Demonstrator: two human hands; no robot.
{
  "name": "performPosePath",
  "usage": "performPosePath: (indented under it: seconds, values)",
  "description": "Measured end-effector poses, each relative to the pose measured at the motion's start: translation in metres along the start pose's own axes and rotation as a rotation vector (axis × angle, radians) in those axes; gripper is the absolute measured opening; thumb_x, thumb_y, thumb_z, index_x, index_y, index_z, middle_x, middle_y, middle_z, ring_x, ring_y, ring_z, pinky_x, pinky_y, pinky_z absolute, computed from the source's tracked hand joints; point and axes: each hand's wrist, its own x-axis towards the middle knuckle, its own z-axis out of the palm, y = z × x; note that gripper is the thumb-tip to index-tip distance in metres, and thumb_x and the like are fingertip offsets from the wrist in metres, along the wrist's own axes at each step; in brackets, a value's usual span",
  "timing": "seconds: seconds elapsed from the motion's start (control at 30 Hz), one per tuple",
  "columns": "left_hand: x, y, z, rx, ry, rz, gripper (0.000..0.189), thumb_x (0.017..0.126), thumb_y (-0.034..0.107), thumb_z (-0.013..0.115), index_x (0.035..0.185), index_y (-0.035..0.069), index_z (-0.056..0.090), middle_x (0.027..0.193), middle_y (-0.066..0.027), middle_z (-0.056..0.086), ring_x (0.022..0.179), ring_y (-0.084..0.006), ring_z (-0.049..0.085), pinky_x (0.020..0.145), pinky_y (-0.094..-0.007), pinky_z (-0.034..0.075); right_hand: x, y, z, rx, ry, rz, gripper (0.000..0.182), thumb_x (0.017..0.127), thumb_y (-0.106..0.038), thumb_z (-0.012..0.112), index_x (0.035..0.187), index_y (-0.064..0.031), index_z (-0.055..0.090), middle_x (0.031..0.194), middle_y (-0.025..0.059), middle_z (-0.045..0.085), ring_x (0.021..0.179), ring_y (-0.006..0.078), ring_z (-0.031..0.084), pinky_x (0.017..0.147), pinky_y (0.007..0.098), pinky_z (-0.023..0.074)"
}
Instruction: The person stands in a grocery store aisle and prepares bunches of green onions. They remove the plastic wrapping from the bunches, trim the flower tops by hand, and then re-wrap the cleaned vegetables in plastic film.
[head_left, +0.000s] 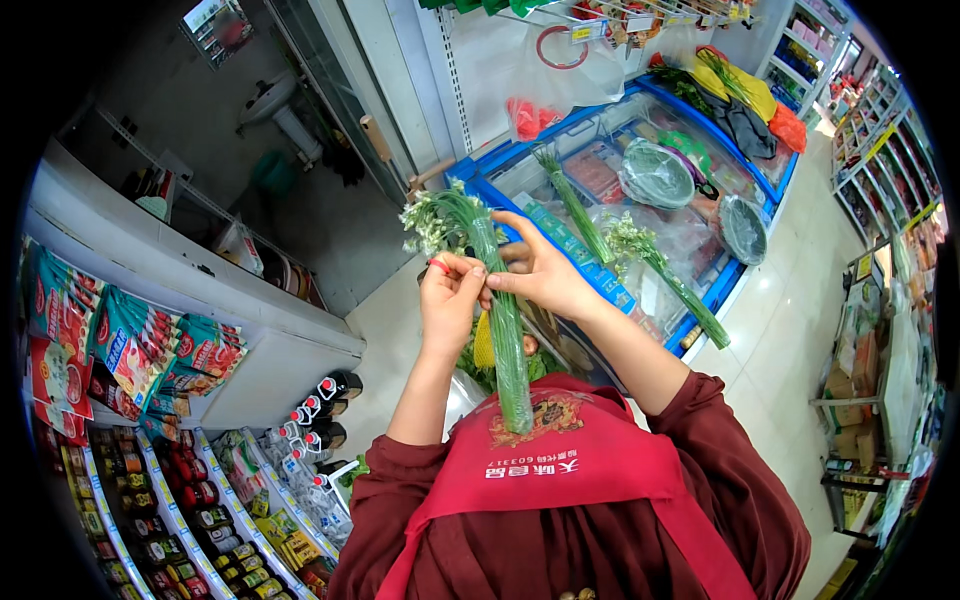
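Note:
A long bundle of flowering garlic chives (504, 330), wrapped in clear plastic film, stands upright in front of my chest. Its white blossoms (435, 221) droop to the left at the top, and the stem ends reach my red apron (555, 442). My left hand (452, 296), with a red band on one finger, pinches at the bundle's left edge. Across its front lies the thumb of my right hand (544, 266), whose other fingers curve along the right side. The thumbs nearly meet. Another flowering bundle (667, 277) and a bundle of green stems (574, 202) rest on the glass-topped freezer (480, 176).
Two plastic-lined bowls (656, 174) sit on the freezer. Leafy greens (487, 367) show below my hands. Seasoning shelves (172, 517) and large bottles (319, 412) stand at left. A doorway leads to a washbasin (268, 99). Tiled floor (780, 322) runs along the right.

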Motion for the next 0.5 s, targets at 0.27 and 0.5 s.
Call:
performPosePath:
  seconds: [0.27, 0.5]
  values:
    - [-0.005, 0.018, -0.009, -0.003, -0.112, -0.125, 0.023, 0.079, 0.006, 0.062, 0.093, 0.004, 0.045, 0.076, -0.0023, 0.052, 0.061, -0.0066, 0.049, 0.052, -0.0201, 0.042, -0.014, -0.017, 0.018, -0.350, 0.180, -0.077, 0.069, 0.068, -0.012, 0.070, 0.126, -0.0087, 0.034, 0.092, 0.0152, 0.058, 0.079, 0.0220, 0.059, 0.067, 0.0301, 0.0461]
    - [0.007, 0.041, -0.010, 0.513, -0.096, -0.172, 0.017, 0.077, 0.002, 0.063, 0.088, 0.001, 0.051, 0.067, -0.0007, 0.054, 0.056, -0.0058, 0.051, 0.048, -0.0197, 0.041, -0.020, -0.018, 0.027, -0.513, 0.199, -0.162, 0.065, 0.069, -0.015, 0.070, 0.124, -0.0067, 0.034, 0.099, 0.0201, 0.057, 0.084, 0.0319, 0.058, 0.071, 0.0361, 0.0465]
